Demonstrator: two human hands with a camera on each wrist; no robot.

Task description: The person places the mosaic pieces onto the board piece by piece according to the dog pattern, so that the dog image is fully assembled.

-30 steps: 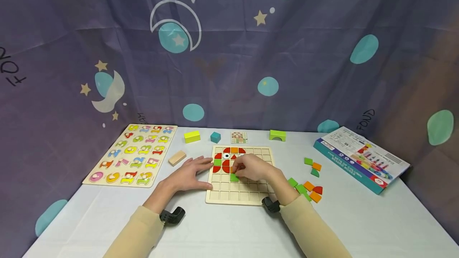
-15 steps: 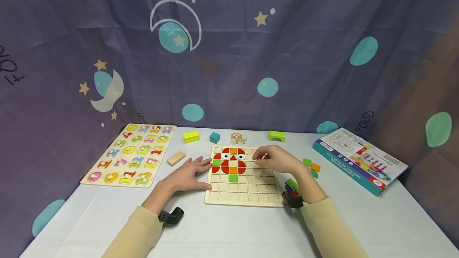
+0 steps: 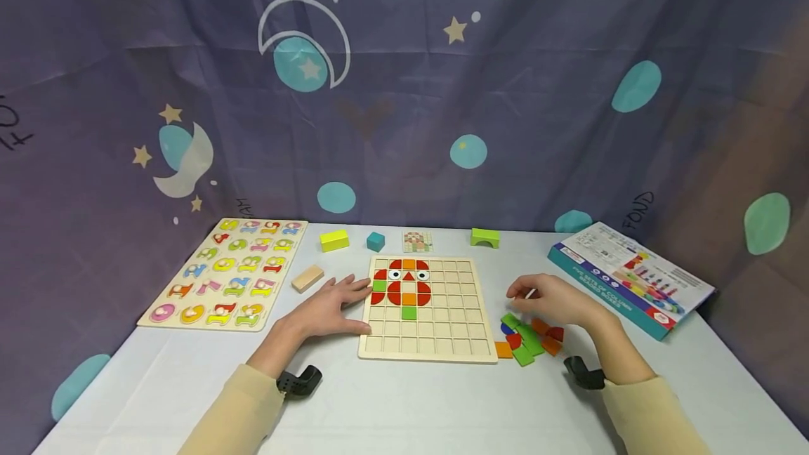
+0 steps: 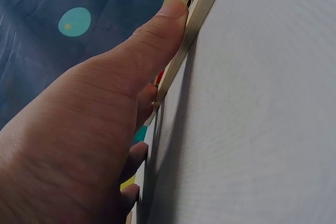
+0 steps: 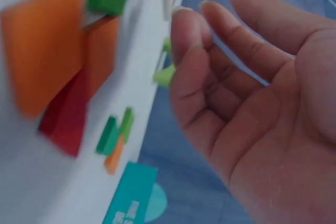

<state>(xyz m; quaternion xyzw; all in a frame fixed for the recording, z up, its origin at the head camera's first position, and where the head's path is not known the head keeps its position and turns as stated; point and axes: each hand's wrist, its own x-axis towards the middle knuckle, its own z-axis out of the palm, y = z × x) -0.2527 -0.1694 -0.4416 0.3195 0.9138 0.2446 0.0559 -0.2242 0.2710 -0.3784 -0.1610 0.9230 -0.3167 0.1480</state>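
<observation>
A wooden grid board (image 3: 451, 346) lies on the table, with red, orange, green and eye-printed tiles (image 3: 409, 293) set in its upper left cells. My left hand (image 3: 325, 310) rests at the board's left edge, fingers spread; its thumb touches the rim in the left wrist view. Off the board's right side my right hand (image 3: 550, 297) hangs above a loose pile of tiles (image 3: 531, 339). Its fingers are loosely bent, and nothing shows between them in the right wrist view. In that view an orange tile (image 5: 44, 51) and a red tile (image 5: 68, 114) lie nearby.
A number puzzle board (image 3: 227, 276) lies at left. Behind the grid board are a yellow block (image 3: 334, 240), a teal cube (image 3: 376, 241), a small pattern card (image 3: 418, 241) and a green arch block (image 3: 484, 238). A plain wooden block (image 3: 307, 278) and a game box (image 3: 632, 276) flank it.
My right hand has left the green tile now lying in a lower cell of the board and moved right, over the loose tiles. The left hand stays at the board's edge.
</observation>
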